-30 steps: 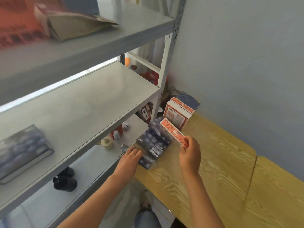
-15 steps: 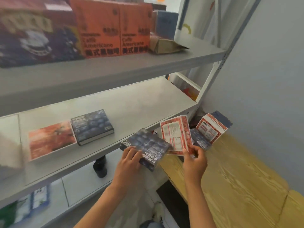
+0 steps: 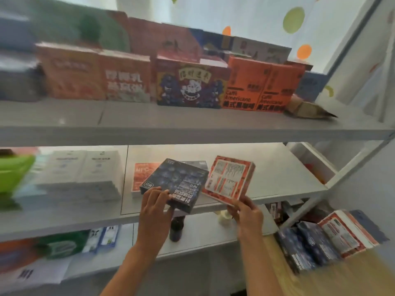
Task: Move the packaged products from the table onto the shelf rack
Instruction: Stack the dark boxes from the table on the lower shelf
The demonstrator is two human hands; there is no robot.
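A grey metal rack (image 3: 192, 133) fills the view. Behind it hangs a white curtain (image 3: 245, 16) with coloured dots, backlit. A wooden table (image 3: 333, 280) stands at the right.

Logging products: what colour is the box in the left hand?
Dark blue box with white lettering, head view.

bright, even daylight | soft shadows under shelves | motion blur, heaviest left | wide-angle edge bending

Left side of shelf rack (image 3: 192, 133) is motion-blurred, box print there unreadable. Dark blue box (image 3: 177, 182) hides most of the boxes lying behind it. My forearms cut off at bottom edge.
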